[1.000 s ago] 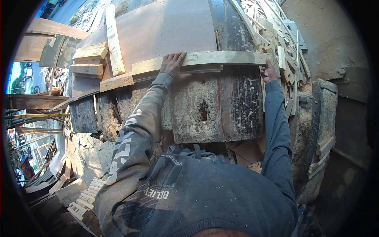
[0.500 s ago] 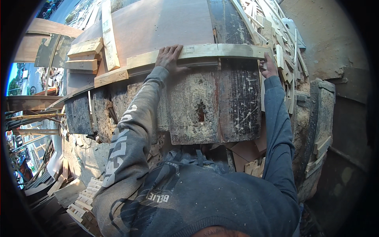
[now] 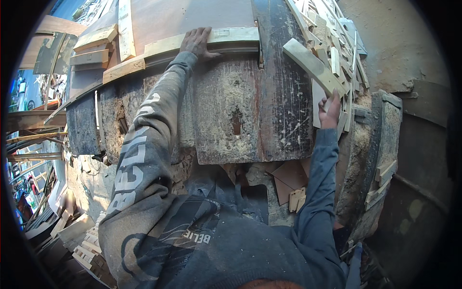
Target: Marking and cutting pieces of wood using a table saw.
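Note:
My left hand [image 3: 196, 43] lies across a pale wooden strip [image 3: 236, 35], with its fingers over the far side and its thumb on the near side. The strip rests along the front of a large brown sheet [image 3: 187, 14] on the worn workbench [image 3: 231, 111]. My right hand [image 3: 329, 111] is closed on the near end of a short wooden offcut [image 3: 313, 65]. That offcut slants away over the right of the bench, apart from the strip. A narrow slot [image 3: 261, 53] in the bench lies just past the strip's right end.
Stacked wood blocks [image 3: 96, 43] and a pale batten [image 3: 126, 31] lie at the far left. A pile of scrap wood [image 3: 334, 48] heaps up beyond the bench's right side. At the right stands a dusty timber frame [image 3: 382, 139]. More bundled wood pieces [image 3: 91, 248] show at lower left.
The long strip is now in two pieces. My right hand has drawn the short right piece away and turned it toward me. My left hand still rests on the longer piece.

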Demonstrator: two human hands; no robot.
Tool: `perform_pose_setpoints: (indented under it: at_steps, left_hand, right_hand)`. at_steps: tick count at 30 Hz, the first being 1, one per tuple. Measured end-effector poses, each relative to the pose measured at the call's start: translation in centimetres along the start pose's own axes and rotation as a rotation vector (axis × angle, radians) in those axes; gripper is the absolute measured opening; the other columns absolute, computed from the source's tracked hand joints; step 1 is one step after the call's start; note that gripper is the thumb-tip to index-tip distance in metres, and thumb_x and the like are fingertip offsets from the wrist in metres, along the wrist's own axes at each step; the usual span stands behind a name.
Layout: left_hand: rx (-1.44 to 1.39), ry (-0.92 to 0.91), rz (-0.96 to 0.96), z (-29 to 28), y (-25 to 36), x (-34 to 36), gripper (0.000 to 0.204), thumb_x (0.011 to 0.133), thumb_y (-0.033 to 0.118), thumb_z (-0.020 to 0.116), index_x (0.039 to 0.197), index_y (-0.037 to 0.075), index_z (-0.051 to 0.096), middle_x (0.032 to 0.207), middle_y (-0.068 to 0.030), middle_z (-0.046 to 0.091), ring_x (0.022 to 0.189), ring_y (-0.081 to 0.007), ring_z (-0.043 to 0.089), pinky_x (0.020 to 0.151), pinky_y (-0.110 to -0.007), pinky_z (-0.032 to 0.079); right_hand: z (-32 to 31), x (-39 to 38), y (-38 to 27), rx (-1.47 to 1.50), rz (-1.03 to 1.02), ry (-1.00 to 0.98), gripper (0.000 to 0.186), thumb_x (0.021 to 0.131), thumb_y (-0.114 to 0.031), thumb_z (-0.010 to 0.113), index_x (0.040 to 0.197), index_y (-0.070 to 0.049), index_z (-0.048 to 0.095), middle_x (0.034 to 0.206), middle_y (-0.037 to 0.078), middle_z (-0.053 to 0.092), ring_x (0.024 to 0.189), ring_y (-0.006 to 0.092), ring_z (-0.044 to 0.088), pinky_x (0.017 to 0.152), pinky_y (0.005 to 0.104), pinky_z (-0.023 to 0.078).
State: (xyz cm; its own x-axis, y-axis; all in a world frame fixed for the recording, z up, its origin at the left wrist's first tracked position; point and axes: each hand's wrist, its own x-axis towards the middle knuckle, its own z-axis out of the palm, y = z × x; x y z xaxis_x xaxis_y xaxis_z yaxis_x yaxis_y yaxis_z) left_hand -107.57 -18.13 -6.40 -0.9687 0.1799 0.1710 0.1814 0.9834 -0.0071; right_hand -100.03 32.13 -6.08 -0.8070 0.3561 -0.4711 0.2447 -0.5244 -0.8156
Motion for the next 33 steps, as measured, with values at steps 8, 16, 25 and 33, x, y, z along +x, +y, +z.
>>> perform_pose_setpoints:
  at_steps: [8, 16, 25, 33]
  left_hand:
    - [0.010, -0.200, 0.026, -1.1, 0.1, -0.2, 0.110, 0.060, 0.079, 0.077, 0.131, 0.000, 0.048, 0.125, -0.0239, 0.053, 0.122, -0.0402, 0.051, 0.107, -0.050, 0.040]
    - [-0.064, -0.414, -0.020, -7.0, 10.2, -14.0, 0.098, 0.070, 0.065, 0.076, 0.131, -0.006, 0.046, 0.122, -0.0225, 0.049, 0.120, -0.0375, 0.047, 0.108, -0.048, 0.037]
    - [-0.331, -0.343, 0.224, -7.0, 12.1, -30.3, 0.082, 0.078, 0.057, 0.074, 0.131, 0.000, 0.049, 0.126, -0.0164, 0.055, 0.118, -0.0342, 0.054, 0.101, -0.044, 0.043]
    - [-0.211, -0.208, 0.275, -20.4, 12.2, -30.8, 0.064, 0.085, 0.034, 0.069, 0.137, 0.002, 0.050, 0.125, -0.0113, 0.058, 0.118, -0.0250, 0.057, 0.101, -0.041, 0.046]
  right_hand:
    - [-26.0, -23.7, 4.9, 0.344, 0.152, 0.242, 0.038, 0.096, -0.032, 0.069, 0.124, -0.009, 0.056, 0.097, 0.003, 0.064, 0.059, 0.0081, 0.041, 0.048, 0.0215, 0.035]
    - [-33.6, -30.2, 4.9, 0.641, 0.115, 0.211, 0.050, 0.099, -0.038, 0.065, 0.135, -0.006, 0.051, 0.126, 0.009, 0.064, 0.060, 0.0068, 0.042, 0.052, 0.0205, 0.038]
    - [-21.2, -3.4, 1.0, -0.294, 0.114, -0.028, 0.058, 0.101, -0.046, 0.059, 0.140, -0.006, 0.042, 0.139, 0.022, 0.056, 0.065, 0.0082, 0.050, 0.052, 0.0231, 0.045]
    - [-30.8, -6.3, 18.0, -0.743, 0.309, 0.103, 0.051, 0.102, -0.042, 0.054, 0.139, -0.006, 0.049, 0.123, 0.018, 0.067, 0.083, 0.0289, 0.063, 0.066, 0.0462, 0.053]
